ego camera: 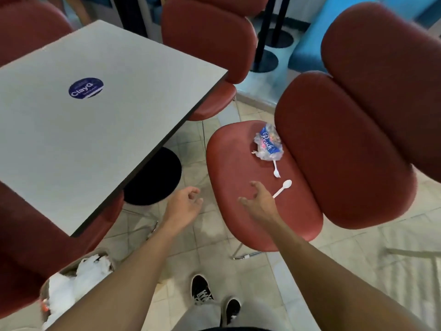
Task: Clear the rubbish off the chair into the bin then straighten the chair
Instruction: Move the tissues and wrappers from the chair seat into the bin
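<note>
Nothing cleared yet — wrapper + two spoons still on chair, which sits askew. Both hands empty: right hand spread near spoon, left hand loosely curled. Bin nearby w/ paper.

Even, diffuse indoor light, moderately bright, no single source evident. Table top reads flat pale grey without glare. Soft sheen on the near chair seat and its backrest. Shadows faint and soft-edged on the floor tiles. Strong wide-angle distortion: table edges and far right chair bow outward. Overall slightly soft; white bin contents near left overexposed, detail lost. Far background blurred, bluish.
</note>
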Action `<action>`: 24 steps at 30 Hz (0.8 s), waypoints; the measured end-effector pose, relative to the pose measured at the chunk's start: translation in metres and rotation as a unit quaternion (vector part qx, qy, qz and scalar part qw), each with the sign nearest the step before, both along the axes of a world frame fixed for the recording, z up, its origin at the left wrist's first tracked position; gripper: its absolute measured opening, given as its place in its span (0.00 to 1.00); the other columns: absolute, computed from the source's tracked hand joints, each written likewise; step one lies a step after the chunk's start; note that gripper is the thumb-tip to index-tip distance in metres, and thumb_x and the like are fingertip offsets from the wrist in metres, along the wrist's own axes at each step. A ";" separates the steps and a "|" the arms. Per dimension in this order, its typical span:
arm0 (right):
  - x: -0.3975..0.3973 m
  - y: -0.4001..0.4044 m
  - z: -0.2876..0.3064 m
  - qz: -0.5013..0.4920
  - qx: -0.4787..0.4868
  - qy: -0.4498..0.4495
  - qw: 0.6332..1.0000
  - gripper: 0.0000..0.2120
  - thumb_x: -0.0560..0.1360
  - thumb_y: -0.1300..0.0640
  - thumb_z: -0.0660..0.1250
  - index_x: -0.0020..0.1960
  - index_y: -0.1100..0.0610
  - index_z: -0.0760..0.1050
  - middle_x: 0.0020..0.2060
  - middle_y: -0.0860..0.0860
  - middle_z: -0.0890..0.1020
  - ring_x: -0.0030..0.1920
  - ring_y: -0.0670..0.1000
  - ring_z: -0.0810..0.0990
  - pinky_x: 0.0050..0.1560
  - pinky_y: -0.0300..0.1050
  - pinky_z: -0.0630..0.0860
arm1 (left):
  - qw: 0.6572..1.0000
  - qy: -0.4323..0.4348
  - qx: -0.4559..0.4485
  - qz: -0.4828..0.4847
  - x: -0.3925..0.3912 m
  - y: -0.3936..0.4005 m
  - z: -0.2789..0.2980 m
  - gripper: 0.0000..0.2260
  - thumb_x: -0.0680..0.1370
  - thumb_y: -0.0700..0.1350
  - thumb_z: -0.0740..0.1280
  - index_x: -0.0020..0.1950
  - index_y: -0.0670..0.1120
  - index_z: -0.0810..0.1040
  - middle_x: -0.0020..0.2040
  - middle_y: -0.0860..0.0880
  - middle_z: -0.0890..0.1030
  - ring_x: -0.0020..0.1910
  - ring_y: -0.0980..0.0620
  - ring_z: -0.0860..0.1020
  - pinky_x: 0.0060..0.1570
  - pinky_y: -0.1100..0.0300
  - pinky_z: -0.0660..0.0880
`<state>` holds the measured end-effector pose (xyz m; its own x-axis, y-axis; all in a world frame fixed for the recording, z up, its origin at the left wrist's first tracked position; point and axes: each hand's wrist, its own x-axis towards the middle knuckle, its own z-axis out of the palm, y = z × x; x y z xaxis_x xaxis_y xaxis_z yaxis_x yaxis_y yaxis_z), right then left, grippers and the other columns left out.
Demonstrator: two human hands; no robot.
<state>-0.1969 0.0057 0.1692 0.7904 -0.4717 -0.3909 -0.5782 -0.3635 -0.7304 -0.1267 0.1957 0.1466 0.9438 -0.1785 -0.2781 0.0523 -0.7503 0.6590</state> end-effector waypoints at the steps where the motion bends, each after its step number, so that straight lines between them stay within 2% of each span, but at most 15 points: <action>1: 0.002 -0.010 -0.003 -0.010 0.003 0.006 1.000 0.27 0.72 0.56 0.70 0.70 0.53 0.67 0.54 0.53 0.77 0.51 0.49 0.75 0.50 0.38 0.69 | 1.000 0.006 -0.004 -0.010 0.007 -0.009 -0.001 0.11 0.76 0.47 0.68 0.58 0.50 0.79 0.51 0.51 0.80 0.48 0.54 0.77 0.51 0.60 0.74; 5: 0.016 -0.056 -0.018 -0.051 0.006 0.032 0.998 0.29 0.72 0.54 0.72 0.71 0.53 0.67 0.61 0.57 0.76 0.59 0.55 0.76 0.56 0.43 0.73 | 0.999 0.032 -0.016 -0.039 0.035 -0.054 -0.003 0.09 0.75 0.45 0.69 0.55 0.52 0.80 0.46 0.53 0.78 0.46 0.53 0.77 0.50 0.61 0.73; 7: 0.022 -0.074 -0.025 -0.066 0.007 0.046 0.997 0.30 0.71 0.54 0.73 0.70 0.53 0.68 0.58 0.56 0.77 0.60 0.56 0.77 0.59 0.46 0.74 | 0.998 0.039 -0.017 -0.053 0.046 -0.072 -0.009 0.08 0.75 0.44 0.69 0.54 0.50 0.80 0.46 0.52 0.79 0.45 0.52 0.78 0.51 0.61 0.73; 9: 0.031 -0.096 -0.038 -0.073 0.004 0.064 0.995 0.31 0.69 0.53 0.73 0.70 0.53 0.68 0.51 0.53 0.76 0.56 0.53 0.77 0.60 0.49 0.75 | 0.997 0.050 -0.012 -0.064 0.061 -0.092 -0.021 0.08 0.74 0.44 0.70 0.53 0.50 0.80 0.45 0.51 0.79 0.45 0.52 0.79 0.51 0.60 0.74; 11: 0.044 -0.118 -0.051 -0.073 -0.001 0.077 0.994 0.33 0.68 0.52 0.74 0.70 0.52 0.68 0.51 0.54 0.76 0.52 0.53 0.77 0.58 0.48 0.75 | 0.996 0.058 -0.005 -0.072 0.077 -0.110 -0.033 0.07 0.73 0.45 0.71 0.50 0.53 0.80 0.42 0.53 0.78 0.43 0.53 0.78 0.48 0.60 0.74; 13: 0.063 -0.144 -0.063 -0.072 -0.009 0.085 0.994 0.34 0.67 0.53 0.75 0.70 0.51 0.68 0.58 0.57 0.75 0.54 0.54 0.77 0.54 0.44 0.73 | 0.995 0.062 0.006 -0.073 0.096 -0.132 -0.048 0.07 0.72 0.46 0.71 0.47 0.56 0.78 0.39 0.55 0.77 0.42 0.54 0.78 0.47 0.61 0.74; 15: 0.085 -0.167 -0.073 -0.063 -0.007 0.087 0.994 0.34 0.68 0.53 0.75 0.71 0.50 0.67 0.61 0.56 0.72 0.53 0.52 0.75 0.51 0.42 0.71 | 0.995 0.074 0.002 -0.065 0.113 -0.151 -0.060 0.07 0.72 0.45 0.72 0.46 0.56 0.78 0.39 0.54 0.77 0.41 0.53 0.78 0.46 0.62 0.73; 18: 0.124 -0.198 -0.091 -0.048 0.009 0.083 0.995 0.34 0.68 0.53 0.75 0.70 0.48 0.66 0.62 0.53 0.72 0.58 0.52 0.74 0.53 0.42 0.71 | 0.995 0.086 -0.001 -0.052 0.140 -0.183 -0.080 0.09 0.72 0.44 0.71 0.44 0.57 0.76 0.38 0.53 0.76 0.40 0.51 0.77 0.46 0.58 0.74; 20: 0.157 -0.223 -0.109 -0.038 0.024 0.080 0.996 0.33 0.68 0.55 0.75 0.70 0.48 0.66 0.57 0.50 0.71 0.60 0.51 0.73 0.53 0.37 0.68 | 0.995 0.088 0.002 -0.053 0.164 -0.212 -0.098 0.08 0.72 0.44 0.71 0.44 0.57 0.76 0.38 0.53 0.76 0.40 0.52 0.76 0.47 0.58 0.74; 22: 0.183 -0.242 -0.121 -0.042 0.034 0.070 0.996 0.30 0.69 0.58 0.75 0.69 0.49 0.69 0.48 0.44 0.70 0.54 0.48 0.74 0.47 0.31 0.64 | 0.995 0.091 0.003 -0.047 0.186 -0.240 -0.111 0.07 0.72 0.44 0.72 0.46 0.55 0.78 0.39 0.53 0.77 0.39 0.52 0.76 0.48 0.59 0.74; 24: 0.207 -0.261 -0.135 -0.046 0.031 0.059 0.997 0.25 0.69 0.59 0.74 0.64 0.48 0.72 0.41 0.38 0.70 0.48 0.45 0.74 0.44 0.31 0.63 | 0.995 0.093 0.002 -0.044 0.208 -0.271 -0.128 0.08 0.72 0.45 0.72 0.50 0.52 0.80 0.41 0.51 0.78 0.41 0.51 0.77 0.50 0.59 0.74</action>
